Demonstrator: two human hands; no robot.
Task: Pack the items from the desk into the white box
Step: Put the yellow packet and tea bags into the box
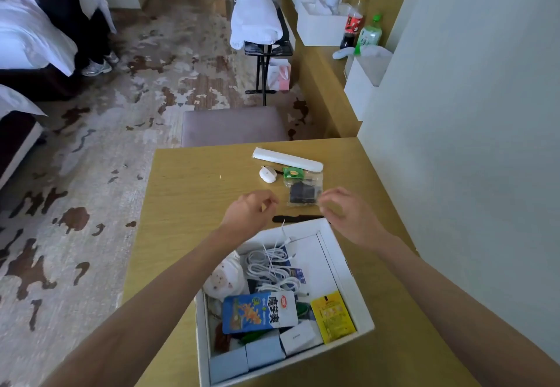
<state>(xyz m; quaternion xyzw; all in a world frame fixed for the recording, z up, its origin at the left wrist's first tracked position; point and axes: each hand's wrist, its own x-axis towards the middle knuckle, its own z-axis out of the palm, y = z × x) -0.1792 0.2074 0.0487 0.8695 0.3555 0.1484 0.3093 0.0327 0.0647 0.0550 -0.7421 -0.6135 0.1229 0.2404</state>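
The white box (345,268) is sitting open on the wooden desk (188,180), and everything else is placed here by reference to it. Both hands are hovering just above its far rim: the left hand (248,211) over the far-left corner, with fingers curled and the thumb meeting the fingertips in a loose pinch, and the right hand (345,214) over the far-right corner, with its fingers bent inward in a similar pinch. Whether either is gripping anything is too blurred to tell, though a thin white cable end (283,227) is rising from the box toward the left hand. Inside the box, coiled white cables (269,265) are lying toward the far side, a blue snack packet (257,311) is resting in the middle, a yellow sachet (331,315) is leaning against the right wall, and pale blue blocks (245,359) are lining the near wall. Beyond the far rim, still out on the desk, a black flat strip (298,219) is lying just beside the box, a clear bag holding something dark (303,194) is lying a little farther off, then a green packet (293,172) and a small white mouse-like object (268,174), and farthest away a long white tube (286,159).
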